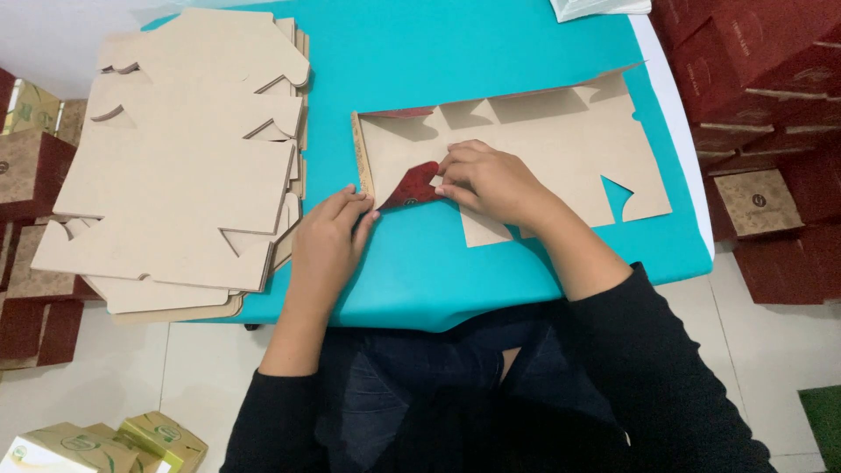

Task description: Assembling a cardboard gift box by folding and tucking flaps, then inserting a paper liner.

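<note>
A flat die-cut cardboard box blank (561,149) lies plain brown side up on the turquoise table (420,263), with its far flaps standing up. One small flap (413,186) near the left end is folded over and shows its dark red printed side. My right hand (486,180) presses down on that red flap with the fingertips. My left hand (328,236) rests on the table at the blank's near left corner, fingers touching the flap's edge. Neither hand grips anything.
A tall stack of flat brown box blanks (184,166) fills the table's left side. Assembled dark red boxes (762,79) are piled at the right, more red and brown boxes (31,175) at the left. Green and yellow cartons (131,442) sit on the floor.
</note>
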